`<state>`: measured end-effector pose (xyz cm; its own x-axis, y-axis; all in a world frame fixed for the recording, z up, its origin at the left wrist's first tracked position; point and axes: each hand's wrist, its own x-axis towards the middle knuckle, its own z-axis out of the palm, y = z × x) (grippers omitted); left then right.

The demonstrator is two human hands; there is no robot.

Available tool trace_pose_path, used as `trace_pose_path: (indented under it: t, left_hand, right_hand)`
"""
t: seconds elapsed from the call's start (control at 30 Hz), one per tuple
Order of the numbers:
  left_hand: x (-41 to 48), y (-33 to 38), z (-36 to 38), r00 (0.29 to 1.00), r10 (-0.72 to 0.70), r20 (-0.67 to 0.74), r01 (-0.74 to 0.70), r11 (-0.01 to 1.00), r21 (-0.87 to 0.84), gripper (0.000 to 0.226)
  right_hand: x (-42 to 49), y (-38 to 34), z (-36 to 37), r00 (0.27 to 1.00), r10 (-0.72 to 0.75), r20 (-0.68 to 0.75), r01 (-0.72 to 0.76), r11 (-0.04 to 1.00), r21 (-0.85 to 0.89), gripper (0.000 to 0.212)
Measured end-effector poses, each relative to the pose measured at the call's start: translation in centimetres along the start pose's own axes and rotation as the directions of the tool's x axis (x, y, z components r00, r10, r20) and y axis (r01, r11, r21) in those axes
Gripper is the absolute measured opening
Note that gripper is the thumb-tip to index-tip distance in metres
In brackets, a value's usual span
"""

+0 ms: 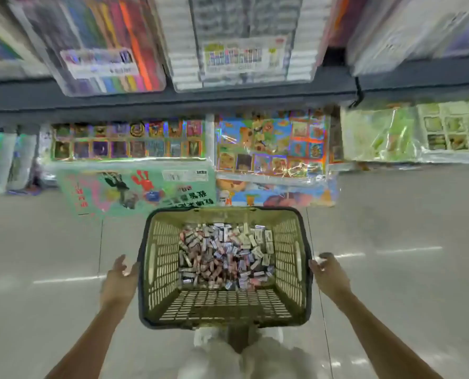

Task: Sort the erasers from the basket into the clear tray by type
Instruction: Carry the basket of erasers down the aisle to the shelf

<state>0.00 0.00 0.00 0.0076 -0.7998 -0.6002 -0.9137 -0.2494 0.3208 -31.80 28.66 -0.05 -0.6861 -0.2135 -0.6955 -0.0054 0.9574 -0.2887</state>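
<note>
A green plastic basket [156, 269] with slotted walls sits low in front of me, over the floor. Several small wrapped erasers [225, 255], pink, white, blue and dark, lie heaped in its far half. My left hand [119, 274] is just beside the basket's left rim, fingers loosely curled, holding nothing. My right hand [329, 270] is at the right rim, its thumb at the rim's edge and its fingers loosely curled. No clear tray is in view. The picture is blurred by motion.
A dark shelf edge [173, 102] runs across above, carrying clear boxes of coloured pens [96, 42]. Below it stand sticker sheets and puzzle packs [271, 149] and a green box [137, 190]. Pale floor [392, 228] lies on both sides. My legs [241, 356] are under the basket's near edge.
</note>
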Motion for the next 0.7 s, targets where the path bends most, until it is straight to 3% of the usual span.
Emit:
trace_pose_path:
  t: [0.13, 0.3, 0.47, 0.7]
  left_hand:
    - [3.3, -1.3, 4.1, 0.985, -0.138, 0.104, 0.150, 0.981, -0.121, 0.045]
    - [4.2, -2.3, 5.3, 0.971, -0.224, 0.088, 0.240, 0.925, -0.293, 0.039]
    - [1.1, -2.7, 2.1, 0.943, -0.287, 0.166, 0.329, 0.871, -0.364, 0.041]
    - [-10.8, -4.2, -7.7, 0.928, -0.319, 0.194, 0.372, 0.840, -0.396, 0.034]
  right_hand:
    - [3.3, 1.1, 3.2, 0.993, 0.094, 0.067, -0.100, 0.992, 0.083, 0.036]
    - [4.5, 1.6, 4.9, 0.995, 0.089, 0.039, -0.094, 0.988, 0.124, 0.023]
    - [1.4, 1.5, 2.3, 0.995, 0.099, 0.019, -0.101, 0.990, 0.095, 0.022]
    - [-9.6, -1.7, -6.0, 1.000, 0.025, 0.018, -0.024, 0.999, -0.040, 0.019]
